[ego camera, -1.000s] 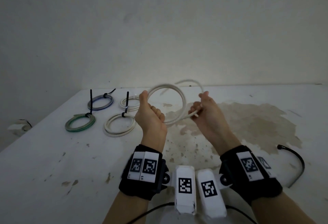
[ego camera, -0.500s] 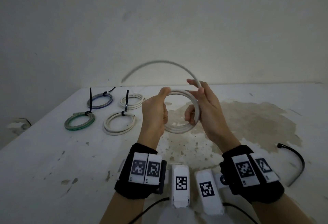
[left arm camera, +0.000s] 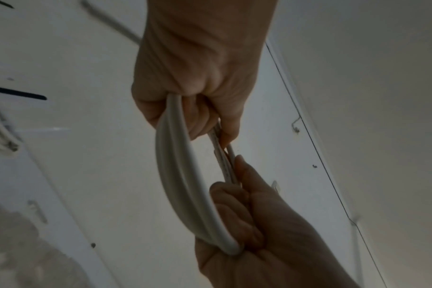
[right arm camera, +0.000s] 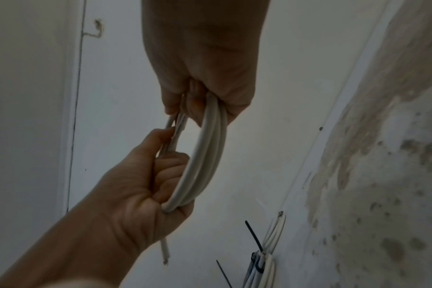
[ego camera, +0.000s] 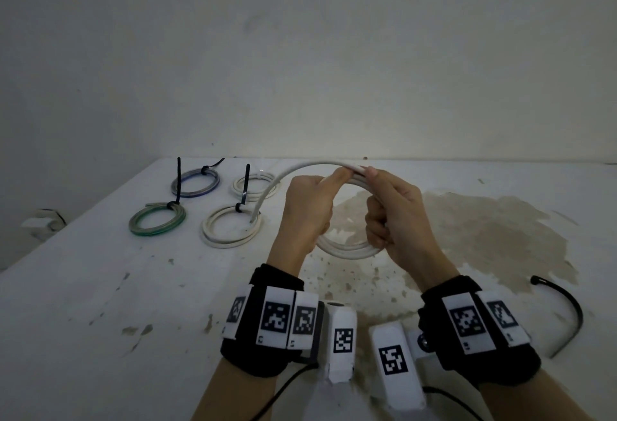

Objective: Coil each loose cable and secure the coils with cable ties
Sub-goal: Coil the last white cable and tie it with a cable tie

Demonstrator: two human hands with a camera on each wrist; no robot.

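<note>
Above the counter (ego camera: 100, 303), left hand (ego camera: 309, 210) and right hand (ego camera: 394, 217) each grip the white cable coil (ego camera: 347, 248), fingers curled round it; loose tail (ego camera: 267, 193) arcs left

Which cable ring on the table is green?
The green coil, the one nearest the table's left edge. Behind it lies a blue coil, and the two coils to its right, and, are white.
</note>
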